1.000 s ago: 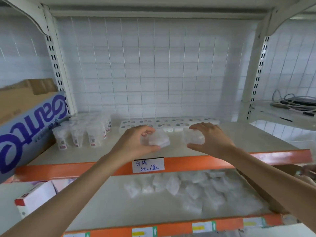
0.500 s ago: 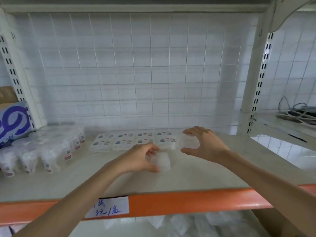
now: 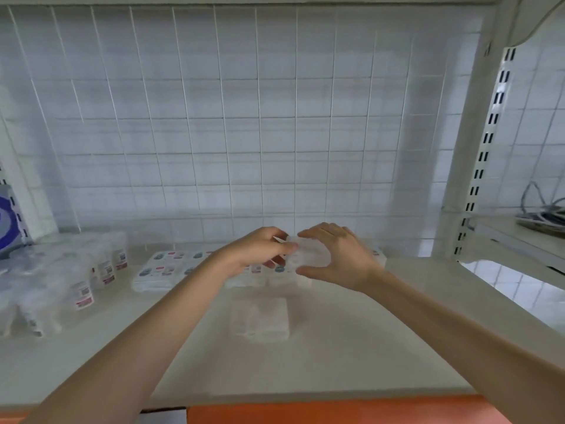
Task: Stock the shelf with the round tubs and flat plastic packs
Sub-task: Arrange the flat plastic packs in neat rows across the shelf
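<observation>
A clear flat plastic pack [image 3: 307, 255] is held just above the back row of labelled flat packs [image 3: 159, 270]. My right hand [image 3: 339, 258] grips it, fingers over the top and thumb underneath. My left hand [image 3: 260, 255] pinches the same pack at its left edge. Another clear flat pack [image 3: 260, 319] lies alone on the white shelf board [image 3: 351, 347], nearer to me, with no hand on it. Several round clear tubs [image 3: 76, 280] with small labels stand grouped at the left of the shelf.
A blue-printed box [image 3: 6, 221] stands at the far left edge. A white wire grid forms the back wall. A slotted upright post [image 3: 489, 133] bounds the shelf on the right, with cables [image 3: 544, 215] on the neighbouring shelf. An orange rail [image 3: 336, 411] runs along the front edge.
My left hand has let go of its pack, which now lies on the shelf, and has moved back and right to the pack in my right hand. The view has come closer.
</observation>
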A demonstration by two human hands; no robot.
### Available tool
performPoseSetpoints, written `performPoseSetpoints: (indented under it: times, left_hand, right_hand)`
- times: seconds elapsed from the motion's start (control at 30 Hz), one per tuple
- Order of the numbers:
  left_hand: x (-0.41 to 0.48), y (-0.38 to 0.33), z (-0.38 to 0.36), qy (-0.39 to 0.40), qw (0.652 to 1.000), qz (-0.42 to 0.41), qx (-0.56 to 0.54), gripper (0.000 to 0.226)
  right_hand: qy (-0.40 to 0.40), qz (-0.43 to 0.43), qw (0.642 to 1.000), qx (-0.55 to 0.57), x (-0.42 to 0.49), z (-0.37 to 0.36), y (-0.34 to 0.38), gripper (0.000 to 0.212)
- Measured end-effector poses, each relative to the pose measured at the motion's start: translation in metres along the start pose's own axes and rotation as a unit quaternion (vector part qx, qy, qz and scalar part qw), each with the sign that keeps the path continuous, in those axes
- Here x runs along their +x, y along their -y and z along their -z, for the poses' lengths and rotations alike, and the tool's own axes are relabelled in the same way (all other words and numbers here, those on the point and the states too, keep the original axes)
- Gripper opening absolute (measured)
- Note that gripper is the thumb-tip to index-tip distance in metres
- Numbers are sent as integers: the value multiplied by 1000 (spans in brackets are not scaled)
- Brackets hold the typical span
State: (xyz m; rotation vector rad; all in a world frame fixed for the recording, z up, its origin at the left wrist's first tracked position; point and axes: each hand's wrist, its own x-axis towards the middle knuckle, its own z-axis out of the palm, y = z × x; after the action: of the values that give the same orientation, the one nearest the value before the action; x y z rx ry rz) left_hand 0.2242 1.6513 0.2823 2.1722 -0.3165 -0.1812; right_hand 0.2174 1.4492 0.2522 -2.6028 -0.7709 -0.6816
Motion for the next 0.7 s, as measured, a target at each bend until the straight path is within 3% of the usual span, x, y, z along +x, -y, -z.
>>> performPoseSetpoints:
  times: [0.1, 0.2, 0.27, 0.37, 0.53, 0.7]
  left_hand:
    - [11, 4, -1, -2, 997, -23, -80, 25]
    - [16, 11, 1, -27, 989, -32, -139, 25]
    - [18, 17, 3, -40, 988, -39, -147, 31]
    - [17, 20, 3, -41, 990, -49, -129, 34]
    - [15, 16, -5, -41, 990, -80, -107, 33]
    - [12, 13, -7, -113, 984, -69, -116, 35]
  right_hand:
    - [5, -9, 1000, 9, 8, -2, -7, 75]
    - [-44, -102, 981, 157, 5, -4, -10, 81]
    - [-90, -169, 941, 279, 3, -3, -14, 57]
    - [-82, -231, 890, 385, 2, 1, -21, 29]
    - [-42, -202, 894, 397, 1, 2, -23, 26]
    - [-50, -181, 881, 434, 0, 6, -24, 9]
